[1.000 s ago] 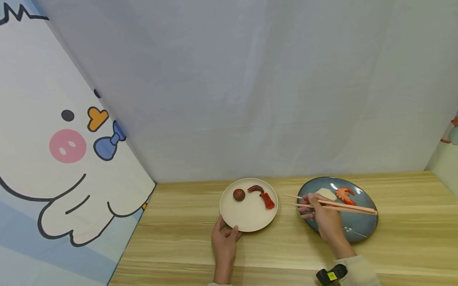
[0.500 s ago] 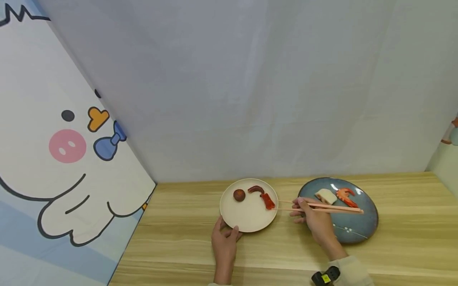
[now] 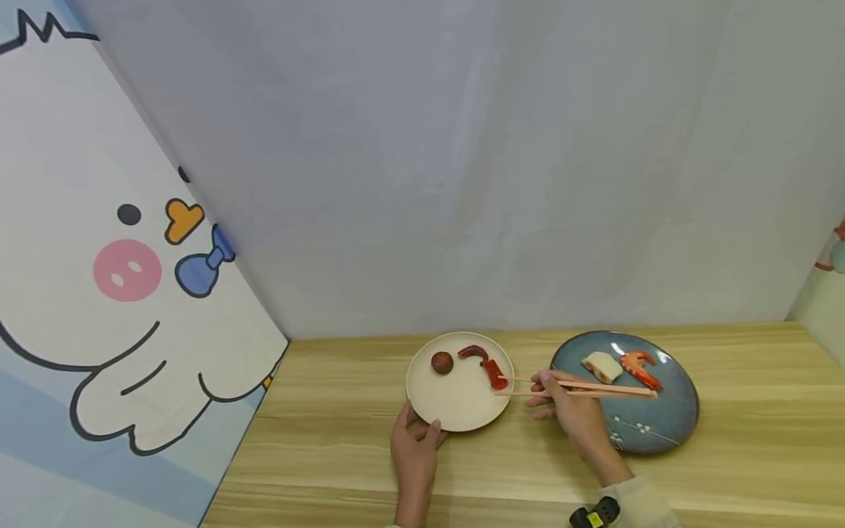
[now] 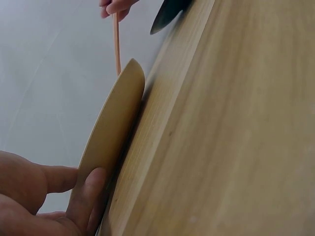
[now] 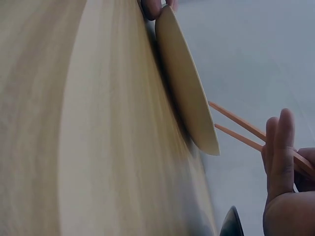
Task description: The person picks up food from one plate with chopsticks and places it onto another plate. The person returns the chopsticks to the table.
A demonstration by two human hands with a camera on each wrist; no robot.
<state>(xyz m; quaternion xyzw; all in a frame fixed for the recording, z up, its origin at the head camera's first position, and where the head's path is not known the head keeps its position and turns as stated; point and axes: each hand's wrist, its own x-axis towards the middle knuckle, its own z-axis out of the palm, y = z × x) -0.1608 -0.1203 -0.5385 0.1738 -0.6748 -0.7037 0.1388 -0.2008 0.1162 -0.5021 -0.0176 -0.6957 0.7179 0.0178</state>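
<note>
both hands (image 3: 414, 448) (image 3: 581, 421) grip — left the white plate (image 3: 455, 400), right the chopsticks (image 3: 610, 387).

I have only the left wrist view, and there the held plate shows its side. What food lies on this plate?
Observer: The head view shows a round brown piece, a curved dark-red piece and a bright red piece on the plate.
Operator: I see one chopstick. Is there another?
Observer: Yes, the right hand holds two; the right wrist view shows both.
Operator: Where are their tips?
Observer: Over the plate, at the bright red piece; whether they touch it, I cannot tell.
</note>
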